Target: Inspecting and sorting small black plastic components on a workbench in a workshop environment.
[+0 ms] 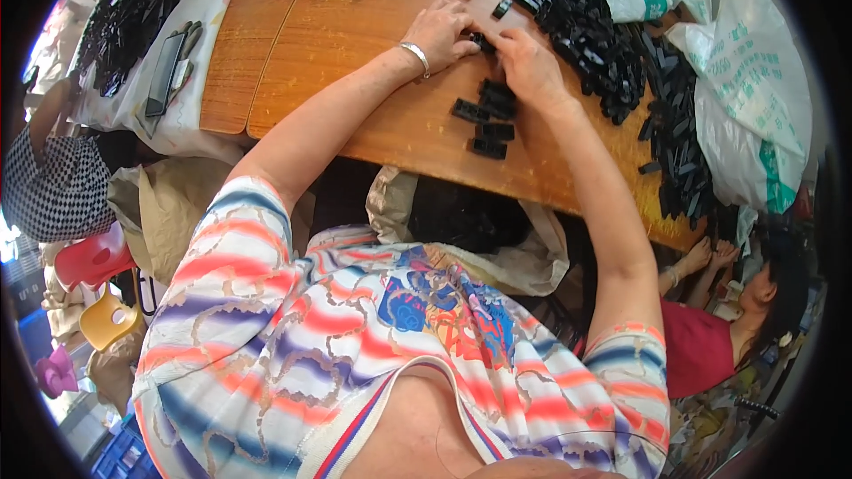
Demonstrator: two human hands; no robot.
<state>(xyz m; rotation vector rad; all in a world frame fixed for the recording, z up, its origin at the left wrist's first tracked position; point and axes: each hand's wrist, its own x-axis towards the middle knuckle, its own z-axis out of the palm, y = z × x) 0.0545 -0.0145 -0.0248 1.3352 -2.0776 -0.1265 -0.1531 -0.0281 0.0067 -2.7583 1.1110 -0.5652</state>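
Head view: left hand (442, 35) and right hand (532, 69) curl around black piece (480, 41).

small black piece (480, 41), partly hidden, between left hand (441, 35) and right hand (532, 69)

At the upper centre of the frame, the left hand (441, 38) and right hand (532, 73) meet over a wooden counter (346, 58), a small black piece (481, 41) partly hidden in their grip. Black blocks (490, 131) lie clustered just below. A heap of black parts (590, 44) curves from the top edge toward the right, beside a white plastic bag (750, 98). At lower right is a person in red (698, 348).
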